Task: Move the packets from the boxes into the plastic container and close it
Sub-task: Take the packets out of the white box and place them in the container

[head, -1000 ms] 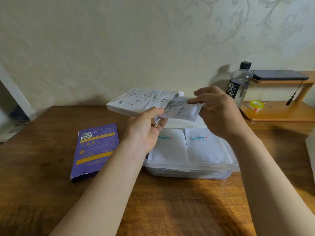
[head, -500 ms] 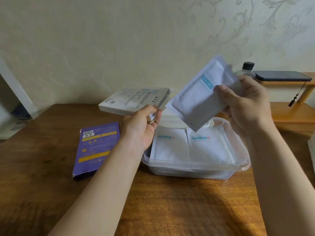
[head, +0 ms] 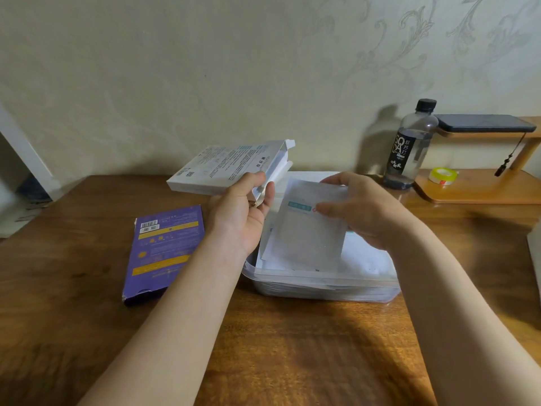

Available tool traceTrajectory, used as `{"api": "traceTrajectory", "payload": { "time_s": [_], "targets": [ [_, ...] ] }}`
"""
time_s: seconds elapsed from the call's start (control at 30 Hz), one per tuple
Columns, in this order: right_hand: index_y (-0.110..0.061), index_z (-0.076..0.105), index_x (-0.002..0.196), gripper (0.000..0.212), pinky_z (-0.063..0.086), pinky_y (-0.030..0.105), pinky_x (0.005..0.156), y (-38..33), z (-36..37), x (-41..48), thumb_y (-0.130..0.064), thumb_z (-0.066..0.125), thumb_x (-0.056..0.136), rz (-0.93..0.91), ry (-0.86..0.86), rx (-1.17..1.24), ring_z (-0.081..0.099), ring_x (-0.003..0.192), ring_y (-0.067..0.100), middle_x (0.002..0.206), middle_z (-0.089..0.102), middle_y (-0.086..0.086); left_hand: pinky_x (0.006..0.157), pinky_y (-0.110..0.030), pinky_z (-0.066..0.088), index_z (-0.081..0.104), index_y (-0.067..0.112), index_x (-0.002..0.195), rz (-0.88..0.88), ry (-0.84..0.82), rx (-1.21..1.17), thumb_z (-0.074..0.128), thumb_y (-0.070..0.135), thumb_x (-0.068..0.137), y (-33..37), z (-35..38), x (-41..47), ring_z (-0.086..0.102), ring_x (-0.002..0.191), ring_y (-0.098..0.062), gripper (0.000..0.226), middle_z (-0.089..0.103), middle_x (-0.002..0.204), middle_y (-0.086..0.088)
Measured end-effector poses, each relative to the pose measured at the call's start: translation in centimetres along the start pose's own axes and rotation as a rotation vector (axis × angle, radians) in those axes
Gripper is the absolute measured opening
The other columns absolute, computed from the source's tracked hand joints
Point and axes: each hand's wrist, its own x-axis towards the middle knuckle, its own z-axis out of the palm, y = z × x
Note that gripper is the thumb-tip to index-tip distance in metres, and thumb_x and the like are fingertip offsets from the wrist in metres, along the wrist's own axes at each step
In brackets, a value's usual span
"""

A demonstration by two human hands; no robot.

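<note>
Right hand (head: 361, 213) pinches packet (head: 310, 238), tilted, just above open plastic container (head: 322, 284) mid-table (head: 292, 353); left hand (head: 243, 213) grips white box (head: 225, 168), flap open, nearer rear edge. Packets lie inside container; purple box (head: 164, 250) lies toward left edge, contents unseen; closing remains

- We see a purple box (head: 164, 250) at centre left, with yellow bands and a white barcode label.
- Our white box (head: 225, 168) carries fine dark print.
- The packet (head: 310, 230) is white with a teal label.
- We see brown wood grain on the table (head: 292, 361).
- At upper right, the cream wallpaper (head: 409, 39) shows pale scrolls.
- The bottle (head: 409, 148) is clear, with a black cap and label.
</note>
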Motion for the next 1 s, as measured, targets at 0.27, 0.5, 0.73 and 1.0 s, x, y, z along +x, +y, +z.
{"api": "traceTrajectory", "payload": {
  "time_s": [0.27,0.5,0.73,1.0],
  "targets": [
    [-0.032,0.059,0.133,0.052,0.038,0.015,0.075,-0.6,0.1,-0.7,-0.025,0.078,0.086,-0.268,-0.086,-0.745,0.044,0.104,0.007,0.13,0.05,-0.008,0.06,-0.026,0.058,0.064,0.01,0.123,-0.033,-0.01,0.021,0.071,-0.005,0.086,0.0,-0.1,0.3,0.064,0.118,-0.029,0.04,0.066,0.133,-0.014],
    [-0.031,0.063,0.13,0.05,0.035,0.021,0.093,-0.7,0.8,-1.1,-0.027,0.08,0.083,-0.358,-0.174,-0.808,0.046,0.118,0.011,0.147,0.042,-0.006,0.061,-0.027,0.058,0.064,0.008,0.124,-0.039,-0.011,0.023,0.072,-0.004,0.086,0.1,-0.2,0.3,0.065,0.116,-0.029,0.041,0.068,0.128,-0.011],
    [-0.029,0.057,0.138,0.054,0.043,0.035,0.105,-1.2,1.6,-1.3,-0.039,0.074,0.088,-0.355,-0.123,-0.956,0.046,0.13,0.021,0.145,0.047,-0.003,0.059,-0.026,0.058,0.061,0.01,0.127,-0.032,-0.012,0.034,0.071,-0.003,0.087,0.0,-0.2,0.3,0.065,0.117,-0.031,0.043,0.065,0.132,-0.015],
    [-0.038,0.023,0.157,0.084,0.03,0.037,0.113,-1.3,3.2,-2.2,-0.067,0.058,0.086,-0.204,-0.411,-1.023,0.032,0.145,0.02,0.162,0.029,-0.005,0.059,-0.026,0.058,0.065,0.014,0.111,-0.036,-0.034,0.04,0.07,-0.004,0.088,0.0,-0.1,0.2,0.062,0.112,-0.027,0.029,0.067,0.124,-0.01]
  ]
}}
